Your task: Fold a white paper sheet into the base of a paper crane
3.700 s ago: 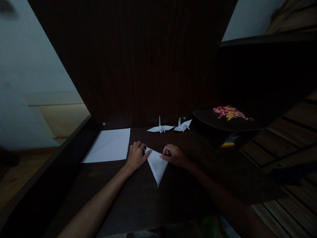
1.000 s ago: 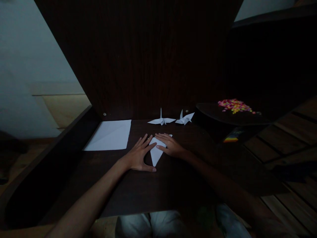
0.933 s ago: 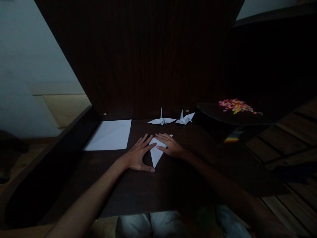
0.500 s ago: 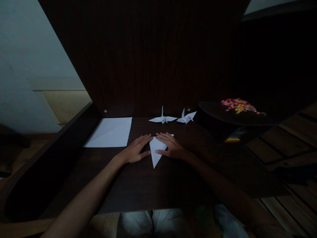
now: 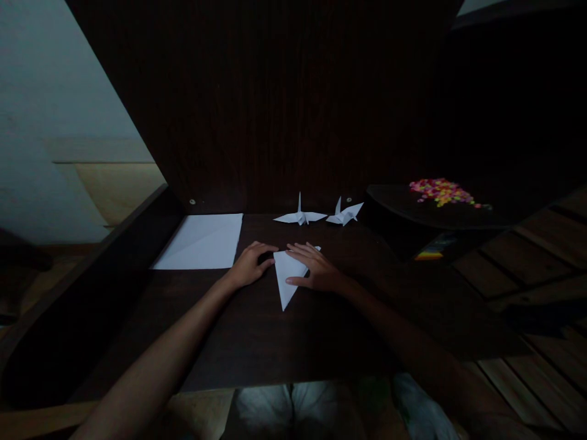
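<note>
A folded white paper (image 5: 285, 272), kite-like with its point toward me, lies flat on the dark wooden desk (image 5: 238, 348). My right hand (image 5: 316, 267) lies over its right side with fingers spread and pressing down; part of the paper is hidden under it, and a small tip shows beyond the fingers. At the paper's upper left edge is my left hand (image 5: 251, 263), fingers bent and thumb apart from them. Its fingertips are at the edge, and whether they touch it I cannot tell. Nothing shows between its fingers.
Two white paper cranes (image 5: 300, 217) (image 5: 345, 214) stand at the back of the desk. White paper sheets (image 5: 202, 241) lie at the left. Small colourful pieces (image 5: 443, 192) are heaped on a dark shelf (image 5: 389, 198) at the right. A raised side panel (image 5: 82, 293) borders the left.
My left hand has drawn its fingers in and shifted slightly left, to the paper's upper left edge. My right hand stays on the paper. The view has shifted slightly.
</note>
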`<action>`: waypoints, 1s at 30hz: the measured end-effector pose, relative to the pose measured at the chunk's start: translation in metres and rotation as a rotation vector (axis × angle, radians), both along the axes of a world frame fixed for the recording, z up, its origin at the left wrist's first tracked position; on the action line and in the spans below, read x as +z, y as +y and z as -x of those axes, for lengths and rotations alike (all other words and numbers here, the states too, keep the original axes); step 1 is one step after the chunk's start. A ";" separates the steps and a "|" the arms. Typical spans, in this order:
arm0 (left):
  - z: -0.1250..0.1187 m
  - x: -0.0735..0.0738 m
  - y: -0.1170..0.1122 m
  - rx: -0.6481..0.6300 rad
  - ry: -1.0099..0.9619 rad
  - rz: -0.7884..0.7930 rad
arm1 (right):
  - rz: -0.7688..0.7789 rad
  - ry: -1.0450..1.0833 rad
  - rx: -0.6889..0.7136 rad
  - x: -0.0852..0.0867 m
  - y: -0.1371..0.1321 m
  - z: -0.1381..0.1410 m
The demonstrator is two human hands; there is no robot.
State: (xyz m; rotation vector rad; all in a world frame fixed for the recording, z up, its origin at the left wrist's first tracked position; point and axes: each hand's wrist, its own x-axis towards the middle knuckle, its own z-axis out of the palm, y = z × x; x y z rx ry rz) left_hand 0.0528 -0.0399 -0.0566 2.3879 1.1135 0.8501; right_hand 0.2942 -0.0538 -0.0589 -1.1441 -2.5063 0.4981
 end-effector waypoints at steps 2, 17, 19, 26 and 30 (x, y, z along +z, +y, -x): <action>-0.001 0.000 0.001 0.005 -0.011 0.000 | 0.000 0.005 0.009 0.001 0.000 0.000; -0.011 0.003 -0.001 0.045 0.086 -0.025 | -0.025 -0.101 0.026 0.008 -0.009 0.000; -0.012 0.003 -0.002 0.042 0.075 -0.039 | -0.036 -0.123 0.020 0.008 -0.012 0.001; -0.012 0.001 -0.002 0.043 0.047 -0.034 | -0.113 -0.127 -0.014 0.004 -0.021 0.006; -0.012 0.000 -0.003 0.025 0.050 -0.031 | -0.122 -0.126 -0.019 0.000 -0.023 0.007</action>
